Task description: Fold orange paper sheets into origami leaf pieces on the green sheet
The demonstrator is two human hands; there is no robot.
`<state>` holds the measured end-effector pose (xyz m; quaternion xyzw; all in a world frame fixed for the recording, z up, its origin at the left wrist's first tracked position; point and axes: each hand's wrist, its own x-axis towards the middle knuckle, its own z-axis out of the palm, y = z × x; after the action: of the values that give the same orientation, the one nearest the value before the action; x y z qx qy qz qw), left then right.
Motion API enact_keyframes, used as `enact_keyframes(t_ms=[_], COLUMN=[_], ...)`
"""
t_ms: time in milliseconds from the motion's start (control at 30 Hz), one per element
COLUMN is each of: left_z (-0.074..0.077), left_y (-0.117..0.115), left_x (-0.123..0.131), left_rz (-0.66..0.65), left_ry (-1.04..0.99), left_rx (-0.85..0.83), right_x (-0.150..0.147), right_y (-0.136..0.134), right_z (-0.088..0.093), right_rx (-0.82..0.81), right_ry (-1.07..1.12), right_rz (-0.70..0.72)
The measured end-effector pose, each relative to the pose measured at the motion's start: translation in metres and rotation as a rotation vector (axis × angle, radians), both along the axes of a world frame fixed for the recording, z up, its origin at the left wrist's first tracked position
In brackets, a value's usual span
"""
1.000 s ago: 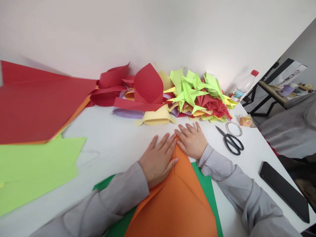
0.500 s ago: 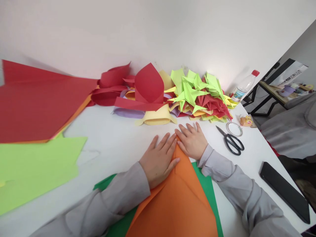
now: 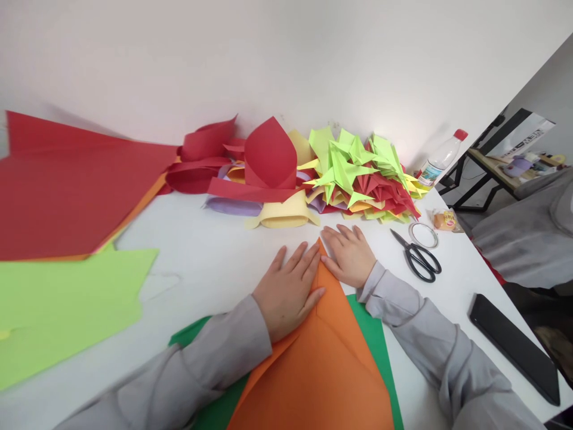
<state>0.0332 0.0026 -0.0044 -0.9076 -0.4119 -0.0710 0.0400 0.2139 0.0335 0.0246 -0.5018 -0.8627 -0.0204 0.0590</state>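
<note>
An orange paper sheet [image 3: 320,364], folded to a point at its far end, lies on a green sheet [image 3: 371,334] on the white table [image 3: 210,257]. My left hand [image 3: 286,289] lies flat with fingers stretched out on the left fold near the tip. On the right side of the tip my right hand [image 3: 349,257] also rests flat, its fingers together and extended. The orange tip shows between the two hands.
A pile of folded paper shapes [image 3: 353,173] and curled red, yellow and purple pieces [image 3: 264,173] sits at the wall. Large red [image 3: 67,185] and light green sheets [image 3: 67,304] lie left. Scissors [image 3: 418,260], a tape ring [image 3: 423,234], a bottle [image 3: 441,158] and a black phone [image 3: 513,346] lie right.
My right hand has slid slightly to the right, so the orange tip now shows between the hands. The left hand stays in place.
</note>
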Motion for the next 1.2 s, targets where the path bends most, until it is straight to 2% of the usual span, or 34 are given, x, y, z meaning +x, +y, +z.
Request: enact_keyframes(t_ms=[167, 400, 1000, 1200], left_z=[0.0009, -0.0001, -0.0005, -0.0035], left_y=[0.0003, -0.0001, 0.0002, -0.0006], left_x=[0.0, 0.0005, 0.0011, 0.0], left_rz=[0.003, 0.008, 0.016, 0.02], left_ry=[-0.007, -0.002, -0.054, -0.081], left_rx=[-0.004, -0.013, -0.014, 0.053], right_x=[0.0012, -0.0001, -0.004, -0.0041], right_y=[-0.0008, -0.0012, -0.0019, -0.0013], right_z=[-0.0009, -0.0001, 0.0008, -0.0005], right_rx=[0.011, 0.057, 0.042, 0.059], right_ry=[0.03, -0.038, -0.037, -0.055], right_rz=[0.01, 0.043, 0.013, 0.038])
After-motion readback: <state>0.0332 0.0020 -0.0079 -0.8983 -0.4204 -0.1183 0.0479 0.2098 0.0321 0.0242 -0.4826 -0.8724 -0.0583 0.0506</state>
